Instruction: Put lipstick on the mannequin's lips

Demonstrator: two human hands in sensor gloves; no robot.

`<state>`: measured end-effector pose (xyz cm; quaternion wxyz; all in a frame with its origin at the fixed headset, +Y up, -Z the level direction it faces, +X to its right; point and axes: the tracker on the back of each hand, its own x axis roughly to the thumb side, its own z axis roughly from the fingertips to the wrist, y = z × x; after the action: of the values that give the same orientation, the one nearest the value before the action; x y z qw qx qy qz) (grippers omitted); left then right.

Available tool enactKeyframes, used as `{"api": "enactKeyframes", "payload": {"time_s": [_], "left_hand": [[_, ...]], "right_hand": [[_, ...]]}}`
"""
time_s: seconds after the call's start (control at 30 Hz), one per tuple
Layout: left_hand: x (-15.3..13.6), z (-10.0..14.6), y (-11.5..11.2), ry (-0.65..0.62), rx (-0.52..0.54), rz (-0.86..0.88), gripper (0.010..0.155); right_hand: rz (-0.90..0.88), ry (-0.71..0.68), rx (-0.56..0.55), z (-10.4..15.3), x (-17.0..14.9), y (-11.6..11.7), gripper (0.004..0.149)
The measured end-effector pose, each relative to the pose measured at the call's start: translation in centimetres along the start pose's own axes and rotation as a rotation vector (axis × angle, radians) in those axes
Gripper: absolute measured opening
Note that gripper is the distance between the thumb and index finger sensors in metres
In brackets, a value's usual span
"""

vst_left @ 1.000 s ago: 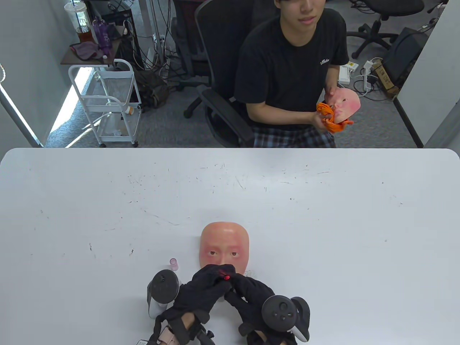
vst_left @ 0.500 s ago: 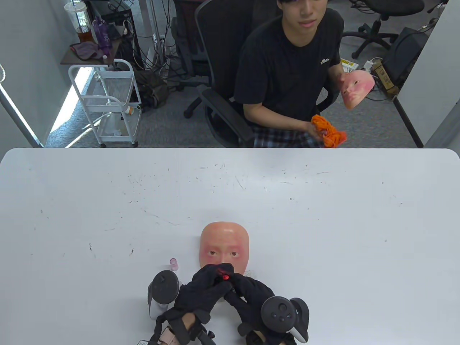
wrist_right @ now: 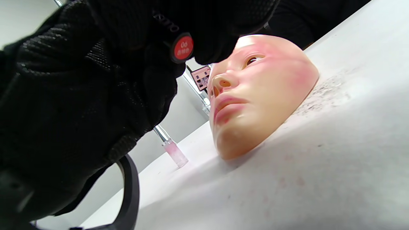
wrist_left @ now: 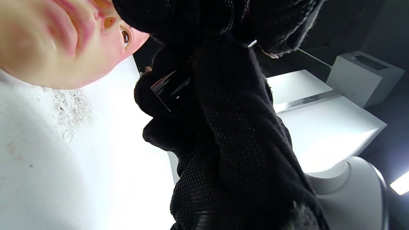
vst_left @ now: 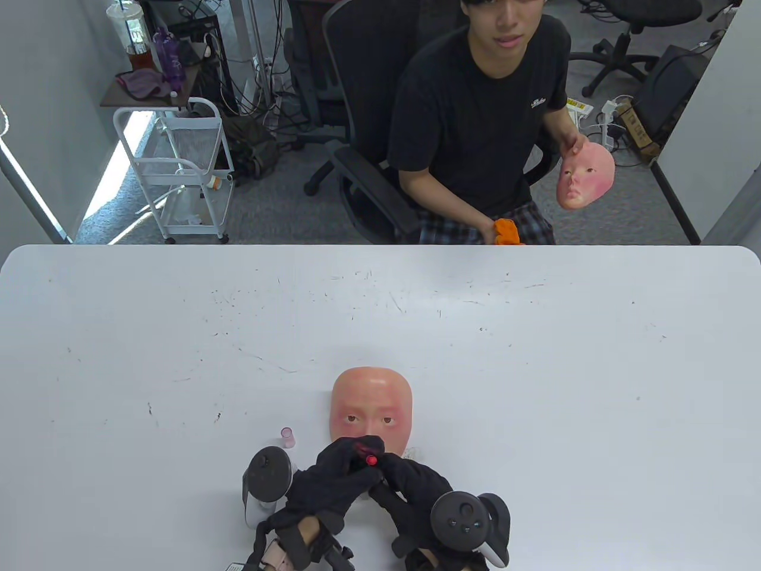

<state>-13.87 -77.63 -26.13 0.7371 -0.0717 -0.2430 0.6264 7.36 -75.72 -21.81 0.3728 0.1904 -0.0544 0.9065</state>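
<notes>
A skin-coloured mannequin face (vst_left: 371, 404) lies on the white table (vst_left: 535, 369), forehead away from me. Its lips show pale pink in the right wrist view (wrist_right: 227, 107) and in the left wrist view (wrist_left: 73, 28). My left hand (vst_left: 348, 458) and right hand (vst_left: 389, 470) meet over its nose and mouth, hiding them in the table view. Both grip a black lipstick (vst_left: 371, 459) whose round red end label (wrist_right: 181, 47) faces up. Its glossy black body shows between the gloves (wrist_left: 171, 91). I cannot see its tip.
A small pink clear tube (vst_left: 288, 437) stands left of the face, also seen in the right wrist view (wrist_right: 174, 150). Across the table a seated person (vst_left: 481, 113) holds a second mask (vst_left: 585, 175) and an orange cloth (vst_left: 507, 232). A white cart (vst_left: 178, 166) stands at far left.
My hands and the lipstick have barely shifted, slightly towards me. The person across lowered the orange cloth to their lap and moved the second mask out to the right.
</notes>
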Motion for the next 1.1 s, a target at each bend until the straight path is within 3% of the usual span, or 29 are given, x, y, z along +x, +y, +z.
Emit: {"api": "enactKeyframes", "payload": {"time_s": [0.27,0.4,0.5,0.7,0.87,1.1], "left_hand": [[0.24,-0.12,0.24,-0.053,-0.057,-0.027,0.05],[-0.27,0.11,0.04,-0.01,-0.011,-0.012,0.057],[-0.28,0.18,0.25,0.004,0.017,-0.03,0.051],[0.21,-0.11,0.57,-0.05,-0.038,-0.039,0.05],[-0.39,0.1,0.27,-0.011,-0.013,-0.003,0.057],[0.03,-0.1,0.58,-0.041,-0.031,-0.044,0.048]], "right_hand": [[-0.019,-0.007,0.016,-0.13,-0.02,0.1,0.054],[-0.011,-0.004,0.016,-0.16,0.06,0.2,0.054],[0.016,-0.004,0.019,-0.16,0.12,0.32,0.054],[-0.008,-0.005,0.018,-0.2,0.1,0.29,0.054],[-0.016,-0.002,0.015,-0.17,0.14,0.29,0.054],[0.004,-0.007,0.026,-0.1,0.09,0.28,0.054]]}}
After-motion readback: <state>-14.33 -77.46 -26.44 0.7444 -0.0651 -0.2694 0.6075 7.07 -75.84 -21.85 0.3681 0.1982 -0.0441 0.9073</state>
